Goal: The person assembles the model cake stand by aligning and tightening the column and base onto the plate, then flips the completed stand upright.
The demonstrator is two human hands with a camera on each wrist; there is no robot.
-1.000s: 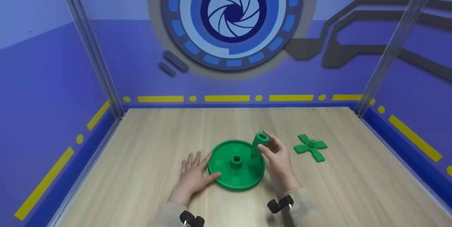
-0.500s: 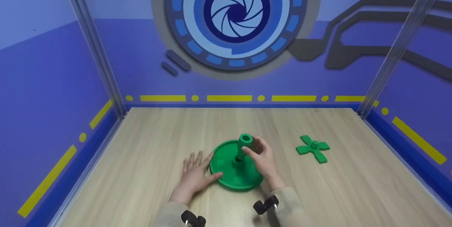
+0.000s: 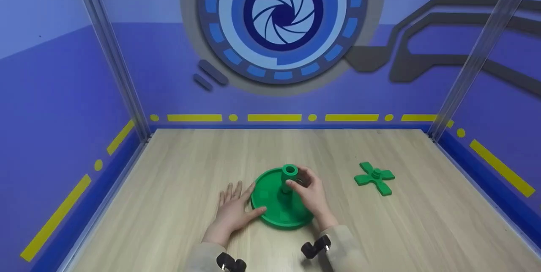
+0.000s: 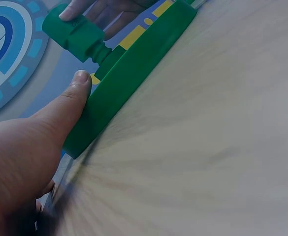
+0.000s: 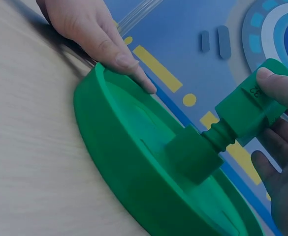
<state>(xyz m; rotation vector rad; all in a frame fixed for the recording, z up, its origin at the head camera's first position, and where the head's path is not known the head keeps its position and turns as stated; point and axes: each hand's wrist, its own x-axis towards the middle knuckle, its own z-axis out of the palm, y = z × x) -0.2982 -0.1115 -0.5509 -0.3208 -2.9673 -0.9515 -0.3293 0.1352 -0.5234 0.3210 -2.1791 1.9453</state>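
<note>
A round green dish (image 3: 266,217) with a raised rim lies on the table; a socket (image 5: 195,155) rises from its middle. My right hand (image 3: 312,191) pinches a green threaded post (image 3: 289,174) between thumb and fingers. The post stands nearly upright, hollow at the top, its screw thread (image 5: 218,137) meeting the socket with several turns still showing. How deep the thread sits is hidden. With fingers spread and fairly straight, my left hand (image 3: 231,212) rests at the dish's left side, its thumb (image 4: 75,91) on the rim.
To the right of the dish lies a flat green cross-shaped piece (image 3: 375,175) with a short stud at its centre. Blue panels (image 3: 270,103) with metal corner posts enclose the wooden tabletop (image 3: 203,149) at the back and sides.
My right hand has carried the post leftward from above the dish's right edge to the central socket, then lowered it there. My left hand has stayed at the rim.
</note>
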